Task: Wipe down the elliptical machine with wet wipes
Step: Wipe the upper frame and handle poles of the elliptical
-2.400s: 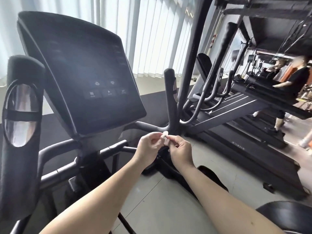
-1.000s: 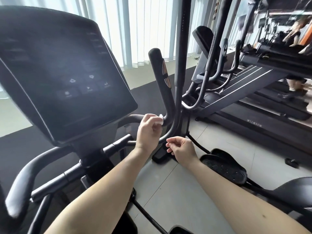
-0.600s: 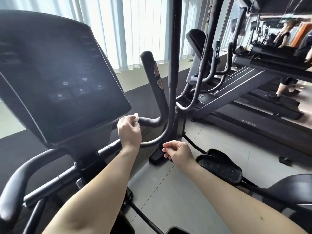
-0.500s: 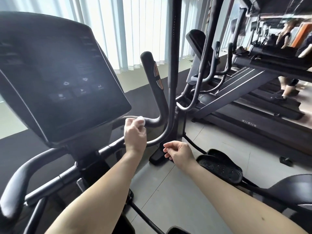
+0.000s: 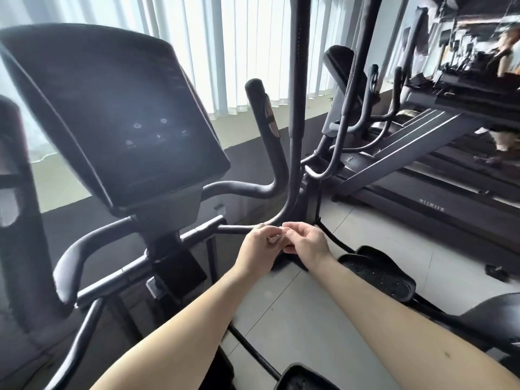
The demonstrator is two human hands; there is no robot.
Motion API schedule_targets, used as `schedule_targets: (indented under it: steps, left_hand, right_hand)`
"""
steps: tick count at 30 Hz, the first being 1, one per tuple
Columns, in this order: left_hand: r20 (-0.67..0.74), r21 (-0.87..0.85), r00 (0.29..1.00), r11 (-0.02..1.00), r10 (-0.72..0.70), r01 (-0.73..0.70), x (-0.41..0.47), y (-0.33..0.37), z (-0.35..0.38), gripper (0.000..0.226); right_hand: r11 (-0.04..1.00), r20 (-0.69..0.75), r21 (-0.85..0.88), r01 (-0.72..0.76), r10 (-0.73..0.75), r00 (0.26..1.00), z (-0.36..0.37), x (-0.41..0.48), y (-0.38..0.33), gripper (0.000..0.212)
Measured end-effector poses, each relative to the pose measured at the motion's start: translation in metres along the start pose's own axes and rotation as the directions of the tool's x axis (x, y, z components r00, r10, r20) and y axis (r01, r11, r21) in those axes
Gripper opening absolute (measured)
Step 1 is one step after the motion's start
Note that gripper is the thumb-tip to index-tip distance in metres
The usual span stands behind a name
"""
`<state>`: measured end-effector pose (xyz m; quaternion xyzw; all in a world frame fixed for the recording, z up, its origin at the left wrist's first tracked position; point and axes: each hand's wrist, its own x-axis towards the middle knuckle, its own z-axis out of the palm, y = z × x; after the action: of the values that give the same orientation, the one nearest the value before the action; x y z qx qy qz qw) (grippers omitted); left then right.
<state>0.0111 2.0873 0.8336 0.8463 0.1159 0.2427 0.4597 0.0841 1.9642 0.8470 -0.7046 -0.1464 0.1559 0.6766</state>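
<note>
Fingers (image 5: pixel 291 235) of the left hand (image 5: pixel 257 250) and right hand (image 5: pixel 308 243) curled together, pinching a small, blurred wet wipe (image 5: pixel 273 240) below and right of the elliptical machine's console (image 5: pixel 121 114).

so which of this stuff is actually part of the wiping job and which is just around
In the job: left hand, right hand, wipe pinched between them, elliptical console, its handlebar.
Just around: neighbouring machine, window blinds, person in the background.

Both forearms bare, no sleeves in view: left forearm (image 5: pixel 183 333), right forearm (image 5: pixel 408 319). Left hand (image 5: pixel 257 249) and right hand (image 5: pixel 306 242) ungloved. Small dark mole (image 5: pixel 447 354) on right forearm, 4 o'clock.
</note>
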Motion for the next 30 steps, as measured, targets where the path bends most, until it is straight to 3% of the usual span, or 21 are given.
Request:
schedule_targets:
  steps: [5, 8, 14, 24, 30]
  left_hand:
    - [0.078, 0.039, 0.993, 0.996, -0.086, 0.083, -0.051, -0.014, -0.002, 0.026]
    - [0.083, 0.058, 0.983, 0.985, -0.164, 0.16, -0.082, -0.022, -0.007, 0.018]
    - [0.033, 0.026, 0.912, 0.912, -0.41, 0.409, -0.16, -0.031, -0.022, 0.016]
    - [0.05, -0.207, 0.755, 0.733, -0.654, 0.648, -0.26, -0.051, -0.057, 0.017]
    - [0.031, -0.368, 0.706, 0.648, -0.708, 0.667, -0.298, -0.066, -0.092, 0.023]
  right_hand:
    - [0.993, 0.152, 0.033, -0.115, 0.108, 0.982, -0.002, -0.031, 0.023, 0.025]
    - [0.988, 0.214, -0.085, -0.129, 0.144, 0.966, 0.001, -0.053, 0.042, 0.032]
    - [0.958, 0.34, -0.266, -0.103, 0.193, 0.92, 0.017, -0.1, 0.079, 0.013]
    - [0.924, 0.538, -0.374, -0.084, 0.29, 0.791, 0.059, -0.169, 0.108, 0.012]
    - [0.9, 0.561, -0.432, -0.053, 0.315, 0.765, 0.089, -0.196, 0.11, 0.008]
